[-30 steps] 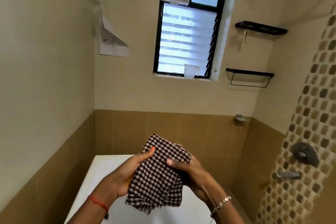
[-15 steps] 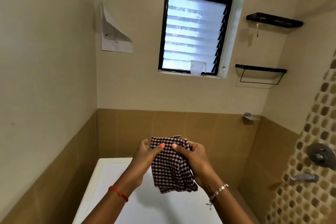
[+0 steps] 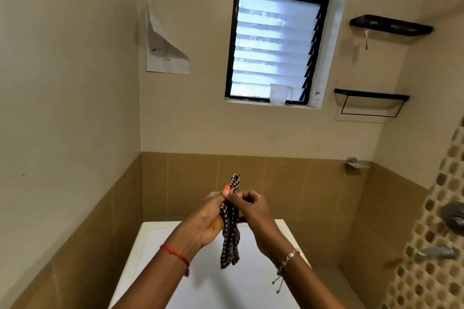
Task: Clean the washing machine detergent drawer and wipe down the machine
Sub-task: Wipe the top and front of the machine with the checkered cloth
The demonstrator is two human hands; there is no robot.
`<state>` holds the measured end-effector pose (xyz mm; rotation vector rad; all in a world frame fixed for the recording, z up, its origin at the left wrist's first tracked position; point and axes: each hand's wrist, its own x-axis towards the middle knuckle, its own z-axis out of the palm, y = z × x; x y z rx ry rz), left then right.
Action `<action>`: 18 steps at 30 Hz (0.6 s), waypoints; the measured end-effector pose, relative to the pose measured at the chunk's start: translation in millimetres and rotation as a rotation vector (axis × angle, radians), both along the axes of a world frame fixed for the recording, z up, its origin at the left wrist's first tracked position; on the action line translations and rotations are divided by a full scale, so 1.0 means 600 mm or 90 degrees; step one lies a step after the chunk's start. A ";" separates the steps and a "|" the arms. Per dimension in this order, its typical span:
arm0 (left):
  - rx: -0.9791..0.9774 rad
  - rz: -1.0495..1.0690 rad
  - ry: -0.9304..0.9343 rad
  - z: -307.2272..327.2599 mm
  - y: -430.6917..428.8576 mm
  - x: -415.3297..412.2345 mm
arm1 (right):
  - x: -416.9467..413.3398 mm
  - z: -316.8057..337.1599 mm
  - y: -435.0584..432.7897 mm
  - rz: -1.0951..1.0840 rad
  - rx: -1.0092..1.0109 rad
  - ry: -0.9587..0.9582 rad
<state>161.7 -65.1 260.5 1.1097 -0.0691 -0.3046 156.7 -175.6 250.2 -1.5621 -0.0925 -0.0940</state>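
Note:
A dark and white checked cloth (image 3: 230, 238) is pressed into a narrow folded strip between both hands, above the white top of the washing machine (image 3: 160, 236). My left hand (image 3: 203, 221) grips it from the left, thumb up against the fabric. From the right, my right hand (image 3: 253, 216) holds the same cloth with its fingers curled round it. The cloth's lower end hangs free below the hands. The machine's front and the detergent drawer are out of view.
Tiled walls close in on the machine at left and back. A shower valve (image 3: 454, 216) and a tap (image 3: 437, 252) stick out of the mosaic wall at right. Two black shelves (image 3: 391, 25) and a window with a plastic jug (image 3: 278, 94) are higher up.
The cloth, spread flat a second ago, has been folded together into a narrow strip. Both hands moved closer to each other, and the view tilted upward.

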 end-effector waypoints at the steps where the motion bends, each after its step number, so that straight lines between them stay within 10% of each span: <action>1: -0.004 -0.004 0.009 0.002 0.000 -0.001 | 0.000 -0.001 0.002 -0.005 -0.004 -0.004; 12: 0.003 0.097 0.096 -0.006 0.027 0.013 | 0.010 -0.011 -0.037 -0.320 -0.167 -0.040; 18: 0.075 0.115 0.102 -0.007 -0.033 -0.006 | -0.020 -0.036 0.032 -0.189 -0.316 -0.179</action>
